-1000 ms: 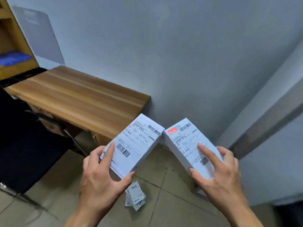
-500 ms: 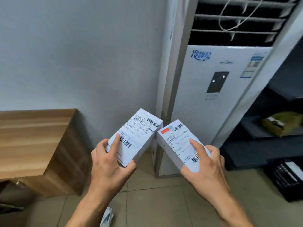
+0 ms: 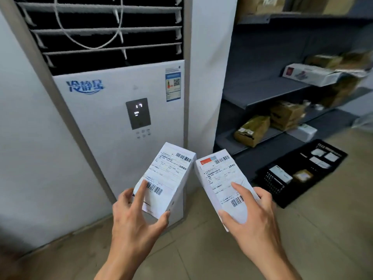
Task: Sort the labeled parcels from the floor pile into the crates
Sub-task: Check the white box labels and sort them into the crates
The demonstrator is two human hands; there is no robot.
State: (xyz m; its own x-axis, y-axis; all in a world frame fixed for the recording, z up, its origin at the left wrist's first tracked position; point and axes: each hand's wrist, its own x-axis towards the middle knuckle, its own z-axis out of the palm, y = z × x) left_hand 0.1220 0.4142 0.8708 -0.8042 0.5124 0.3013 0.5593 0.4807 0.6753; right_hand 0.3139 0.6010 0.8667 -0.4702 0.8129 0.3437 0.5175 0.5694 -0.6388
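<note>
**A:** What does each grip have hold of?

**B:** The left hand (image 3: 137, 217) holds a white rectangular cardboard parcel with a barcode label (image 3: 169, 174). Its thumb is under the lower corner and its forefinger lies flat on the label. The right hand (image 3: 256, 217) clasps a second white labelled parcel marked with a red patch (image 3: 222, 178) the same way. Both parcels are raised in front of the tall white floor-standing air conditioner (image 3: 113, 102).

**A:** How should this step be done?

**B:** I'd read both labels first, then lower one parcel at a time. The black plastic crate (image 3: 298, 197) lies on the floor to the right of the air conditioner and already has small packets in it.

**A:** And the room?

**B:** There's a beige tiled floor (image 3: 201, 249) at the foot of the air conditioner. To its right are dark grey shelves (image 3: 262, 91) holding brown cardboard boxes (image 3: 252, 130). No surface is in view.
</note>
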